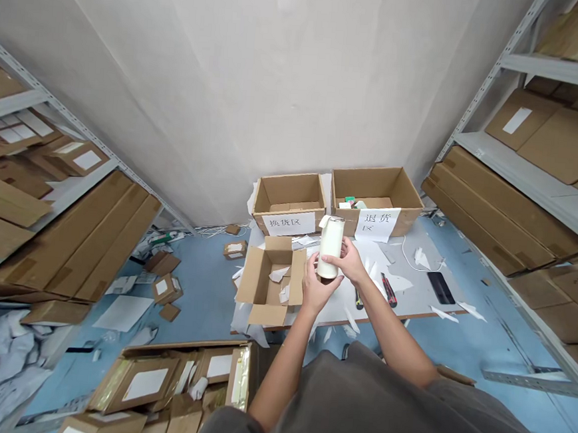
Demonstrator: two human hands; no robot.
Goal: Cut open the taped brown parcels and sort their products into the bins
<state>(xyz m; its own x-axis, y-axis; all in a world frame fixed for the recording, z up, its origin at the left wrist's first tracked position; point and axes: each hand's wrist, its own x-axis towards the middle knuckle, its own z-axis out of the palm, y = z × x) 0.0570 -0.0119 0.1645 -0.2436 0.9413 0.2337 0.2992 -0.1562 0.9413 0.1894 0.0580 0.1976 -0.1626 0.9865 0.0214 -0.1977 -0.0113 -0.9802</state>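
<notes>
A white bottle (330, 248), cylindrical with a metallic-looking rim and a pale tab at its top left, stands upright in both my hands above the table (412, 307). My left hand (316, 287) cups its lower left side and base. The fingers of my right hand (351, 261) wrap its lower right side. Just left of the hands, an open carton (270, 282) has its flaps folded out and scraps of white paper inside. Behind the bottle are two open cardboard boxes with handwritten paper signs, the left box (291, 193) and the right box (401, 195), which holds a few small items.
On the table lie a red-and-black utility knife (389, 290), a black phone (441, 288), a white cable and paper scraps. A large box full of parcels (156, 381) is at front left. Shelves with cartons flank both sides; small boxes lie on the blue floor (203, 283).
</notes>
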